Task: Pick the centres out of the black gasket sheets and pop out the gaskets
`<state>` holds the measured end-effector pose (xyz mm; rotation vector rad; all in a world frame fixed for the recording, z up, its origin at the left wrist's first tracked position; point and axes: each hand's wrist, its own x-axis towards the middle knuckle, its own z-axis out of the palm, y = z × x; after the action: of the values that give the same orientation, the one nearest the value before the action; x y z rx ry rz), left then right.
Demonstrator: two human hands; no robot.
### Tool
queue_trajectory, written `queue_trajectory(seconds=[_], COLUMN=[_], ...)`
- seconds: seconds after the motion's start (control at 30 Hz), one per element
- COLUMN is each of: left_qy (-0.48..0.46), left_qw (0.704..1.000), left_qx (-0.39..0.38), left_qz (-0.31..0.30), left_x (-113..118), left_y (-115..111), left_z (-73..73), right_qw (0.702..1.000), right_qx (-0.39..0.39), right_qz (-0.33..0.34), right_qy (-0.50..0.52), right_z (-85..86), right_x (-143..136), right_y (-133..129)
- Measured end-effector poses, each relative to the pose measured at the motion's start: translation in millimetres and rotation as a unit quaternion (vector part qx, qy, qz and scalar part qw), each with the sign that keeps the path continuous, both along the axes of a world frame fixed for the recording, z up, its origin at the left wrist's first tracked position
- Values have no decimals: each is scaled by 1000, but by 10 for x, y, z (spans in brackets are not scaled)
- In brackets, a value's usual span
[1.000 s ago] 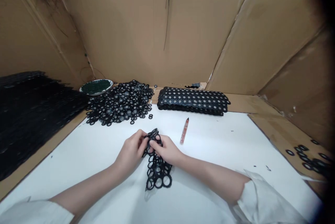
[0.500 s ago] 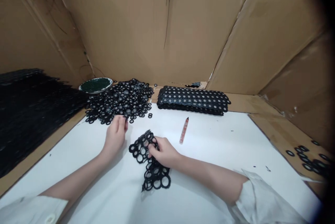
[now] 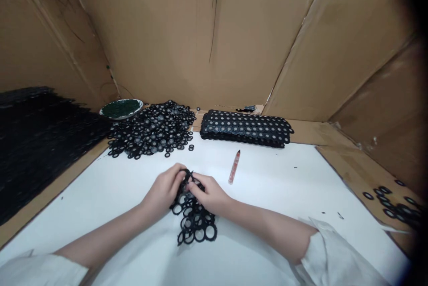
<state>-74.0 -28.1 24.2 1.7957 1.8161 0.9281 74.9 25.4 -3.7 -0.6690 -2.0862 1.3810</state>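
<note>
A black mesh of joined rings (image 3: 199,225) hangs from both hands over the white tabletop, its lower end spread out. My right hand (image 3: 212,194) is closed on the mesh's upper part, thumb on top. My left hand (image 3: 163,190) meets it from the other side, its thumb and fingers pinched at the upper edge of the mesh. Whether a loose ring is also between the left fingertips is hidden. Beyond the left hand lies a big heap of small black rings (image 3: 154,130) with pale grey centres.
A dish of dark green bits (image 3: 121,108) stands behind the heap. Stacked black ring strips (image 3: 245,127) lie at the back, with a reddish pencil-like stick (image 3: 234,167) before them. Dark sheets (image 3: 43,143) are piled left; loose black rings (image 3: 388,201) lie right. Cardboard walls (image 3: 200,45) enclose the table.
My left hand has come from the front edge of the ring heap toward me and right, onto the mesh. The mesh's upper part is now gathered between both hands; my right hand has barely moved.
</note>
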Motion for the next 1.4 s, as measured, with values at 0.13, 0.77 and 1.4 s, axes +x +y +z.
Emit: queue_trajectory(seconds=[0.13,0.77,1.4], left_qy=[10,52,124], left_qw=[989,998,991], left_qx=[60,-36,53], left_qz=[134,-15,-5], left_x=[-145,14,8], left_y=[55,-39,-65], left_z=[32,-74,-212], right_qw=[996,989,959], right_qx=[-92,-150,-261], right_qz=[4,-14,-44], right_qy=[-18,-4,101], right_z=[-61,-83,-102], right_x=[-15,-50,-78], right_y=[25,36,80])
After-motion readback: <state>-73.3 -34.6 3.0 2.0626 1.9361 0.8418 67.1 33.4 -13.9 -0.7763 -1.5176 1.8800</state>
